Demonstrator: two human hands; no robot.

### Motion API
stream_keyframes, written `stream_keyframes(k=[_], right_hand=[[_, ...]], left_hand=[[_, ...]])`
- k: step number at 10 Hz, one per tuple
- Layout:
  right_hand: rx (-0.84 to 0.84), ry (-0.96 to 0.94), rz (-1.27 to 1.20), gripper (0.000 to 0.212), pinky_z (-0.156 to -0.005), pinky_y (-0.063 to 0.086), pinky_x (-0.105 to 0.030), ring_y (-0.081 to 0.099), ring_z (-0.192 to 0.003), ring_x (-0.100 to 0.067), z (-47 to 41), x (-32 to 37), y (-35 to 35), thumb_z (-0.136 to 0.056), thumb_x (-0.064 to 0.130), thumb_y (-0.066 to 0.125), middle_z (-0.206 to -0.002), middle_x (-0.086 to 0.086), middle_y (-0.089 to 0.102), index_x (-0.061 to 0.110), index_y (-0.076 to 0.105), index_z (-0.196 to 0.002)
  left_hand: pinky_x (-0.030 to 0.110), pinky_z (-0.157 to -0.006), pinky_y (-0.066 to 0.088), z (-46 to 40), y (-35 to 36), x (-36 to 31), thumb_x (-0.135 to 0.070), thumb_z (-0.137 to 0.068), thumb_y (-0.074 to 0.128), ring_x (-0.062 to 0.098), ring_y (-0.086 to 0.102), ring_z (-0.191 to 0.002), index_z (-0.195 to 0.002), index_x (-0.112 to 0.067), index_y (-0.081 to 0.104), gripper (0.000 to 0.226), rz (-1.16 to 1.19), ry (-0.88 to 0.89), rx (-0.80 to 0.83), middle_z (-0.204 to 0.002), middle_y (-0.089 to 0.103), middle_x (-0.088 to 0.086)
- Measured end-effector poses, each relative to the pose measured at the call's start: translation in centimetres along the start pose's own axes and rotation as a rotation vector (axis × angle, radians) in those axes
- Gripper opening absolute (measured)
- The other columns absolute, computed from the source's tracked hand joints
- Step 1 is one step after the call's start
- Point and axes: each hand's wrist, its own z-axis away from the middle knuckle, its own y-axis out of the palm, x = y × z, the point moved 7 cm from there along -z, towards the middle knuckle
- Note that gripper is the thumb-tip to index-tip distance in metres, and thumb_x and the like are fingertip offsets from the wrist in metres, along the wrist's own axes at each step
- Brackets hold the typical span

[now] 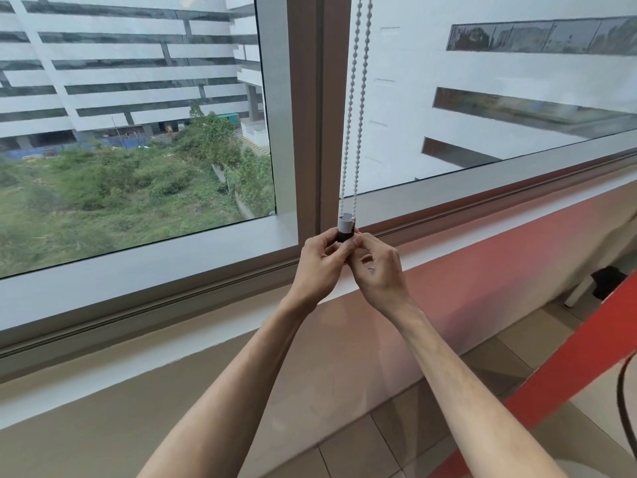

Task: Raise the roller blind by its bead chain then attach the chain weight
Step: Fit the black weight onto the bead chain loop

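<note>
A white bead chain (358, 98) hangs as two strands in front of the window's middle post, running from the top edge down to a small cylindrical chain weight (345, 225). The weight has a light grey top and a dark lower part. My left hand (320, 260) and my right hand (374, 267) meet just below it, and the fingertips of both pinch its dark lower part. Both chain strands enter the grey top of the weight. The roller blind itself is out of view above.
The window frame post (306, 115) stands just left of the chain. A white sill (172, 288) runs along below the glass, above a wall ledge. A red beam (568, 374) and a black cable (624, 401) lie at the lower right over a tiled floor.
</note>
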Motion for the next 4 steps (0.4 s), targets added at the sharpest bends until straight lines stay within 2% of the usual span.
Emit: stream_keyframes(k=[2, 3, 4], right_hand=[[0.03, 0.059, 0.014, 0.021, -0.07, 0.058, -0.04, 0.07, -0.09, -0.012, 0.0, 0.1, 0.4, -0.093, 0.03, 0.058, -0.099, 0.008, 0.074, 0.024, 0.074, -0.104], [0.046, 0.068, 0.015, 0.024, -0.077, 0.057, -0.04, 0.07, -0.095, -0.012, 0.0, 0.2, 0.3, -0.093, 0.031, 0.059, -0.102, 0.005, 0.076, 0.022, 0.073, -0.109], [0.055, 0.078, 0.019, 0.022, -0.082, 0.057, -0.039, 0.071, -0.095, -0.011, -0.1, 0.6, -0.1, -0.091, 0.03, 0.063, -0.101, 0.005, 0.077, 0.022, 0.074, -0.109]], left_hand=[[0.021, -0.08, 0.053, 0.7, -1.0, 0.5, -0.025, -0.093, 0.067, 0.006, 0.069, -0.081, -0.104, -0.013, 0.074, 0.018, -0.094, -0.015, -0.109, -0.089, 0.075, 0.016], [0.017, -0.086, 0.051, 1.6, -0.6, -0.1, -0.023, -0.099, 0.059, 0.006, 0.07, -0.094, -0.118, -0.012, 0.068, 0.024, -0.164, -0.032, -0.067, -0.103, 0.073, 0.02], [0.025, -0.099, 0.05, 2.0, 0.0, -0.4, -0.024, -0.101, 0.054, 0.01, 0.068, -0.108, -0.13, -0.013, 0.061, 0.031, -0.222, -0.05, -0.021, -0.112, 0.073, 0.012]])
